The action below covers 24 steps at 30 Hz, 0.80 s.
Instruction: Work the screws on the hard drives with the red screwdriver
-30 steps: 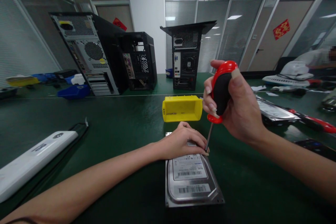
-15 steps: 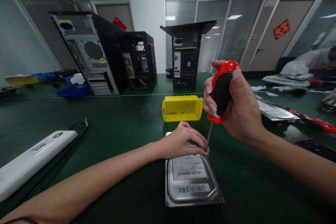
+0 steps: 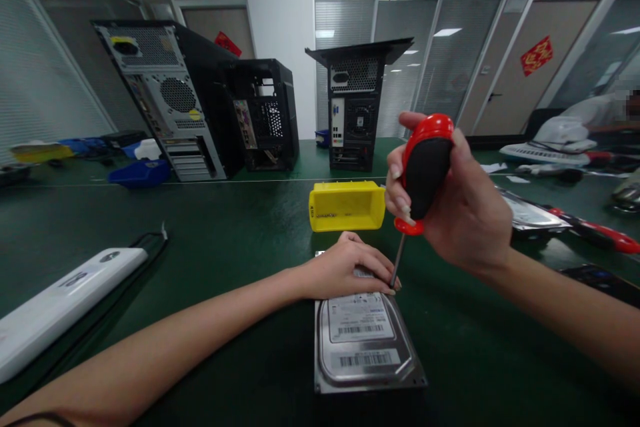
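A silver hard drive (image 3: 364, 347) lies flat on the green mat in front of me, label side up. My left hand (image 3: 345, 271) rests on its far end, fingertips at the far right corner beside the screwdriver shaft. My right hand (image 3: 453, 203) grips the red and black handle of a screwdriver (image 3: 423, 170). The screwdriver stands nearly upright, its tip down at the drive's far right corner by my left fingertips. A yellow plastic bin (image 3: 347, 206) stands just behind the drive.
Three open computer cases (image 3: 165, 97) (image 3: 265, 113) (image 3: 354, 107) stand at the back. A white flat device (image 3: 60, 300) lies at the left. Another hard drive (image 3: 533, 213) and a red-handled tool (image 3: 595, 235) lie right. A person (image 3: 595, 117) sits far right. Blue bins (image 3: 143, 173) are at the back left.
My right hand has turned slightly on the screwdriver handle, with the thumb shifted round it. The left hand and the drive stay where they were.
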Available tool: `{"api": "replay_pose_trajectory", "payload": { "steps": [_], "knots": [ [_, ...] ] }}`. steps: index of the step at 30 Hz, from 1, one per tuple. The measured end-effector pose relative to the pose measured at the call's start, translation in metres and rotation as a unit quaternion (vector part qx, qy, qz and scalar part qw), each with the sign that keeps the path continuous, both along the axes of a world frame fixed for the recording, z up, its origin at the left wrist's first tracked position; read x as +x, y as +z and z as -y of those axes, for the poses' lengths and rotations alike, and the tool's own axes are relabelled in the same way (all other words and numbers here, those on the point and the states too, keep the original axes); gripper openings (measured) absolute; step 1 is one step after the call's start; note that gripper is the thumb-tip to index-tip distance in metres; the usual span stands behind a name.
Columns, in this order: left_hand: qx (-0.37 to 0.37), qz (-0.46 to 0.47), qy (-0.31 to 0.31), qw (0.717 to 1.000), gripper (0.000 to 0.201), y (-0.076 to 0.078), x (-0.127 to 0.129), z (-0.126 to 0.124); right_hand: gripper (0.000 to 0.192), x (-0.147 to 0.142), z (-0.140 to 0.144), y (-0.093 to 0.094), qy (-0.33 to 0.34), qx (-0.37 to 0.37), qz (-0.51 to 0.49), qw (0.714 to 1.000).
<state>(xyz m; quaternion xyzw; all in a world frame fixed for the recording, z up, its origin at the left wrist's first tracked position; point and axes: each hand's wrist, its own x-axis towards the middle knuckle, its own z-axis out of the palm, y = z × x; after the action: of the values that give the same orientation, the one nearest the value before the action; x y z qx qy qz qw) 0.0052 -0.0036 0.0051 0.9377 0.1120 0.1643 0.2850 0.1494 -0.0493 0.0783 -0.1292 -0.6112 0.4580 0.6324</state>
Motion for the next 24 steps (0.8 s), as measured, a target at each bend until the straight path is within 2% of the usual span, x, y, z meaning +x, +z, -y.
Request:
{"api": "replay_pose_trajectory", "payload": {
  "steps": [7,24],
  "knots": [
    [-0.003,-0.009,-0.002,1.000,0.012,0.0034,-0.0005,0.0007,0.026,0.0004,-0.0001,-0.0016,0.005,0.014,0.008,1.000],
    [-0.001,0.012,0.000,1.000,0.011,0.0009,-0.0001,-0.0011,0.026,-0.0013,-0.0039,-0.0038,-0.030,0.028,0.018,0.999]
  ]
}}
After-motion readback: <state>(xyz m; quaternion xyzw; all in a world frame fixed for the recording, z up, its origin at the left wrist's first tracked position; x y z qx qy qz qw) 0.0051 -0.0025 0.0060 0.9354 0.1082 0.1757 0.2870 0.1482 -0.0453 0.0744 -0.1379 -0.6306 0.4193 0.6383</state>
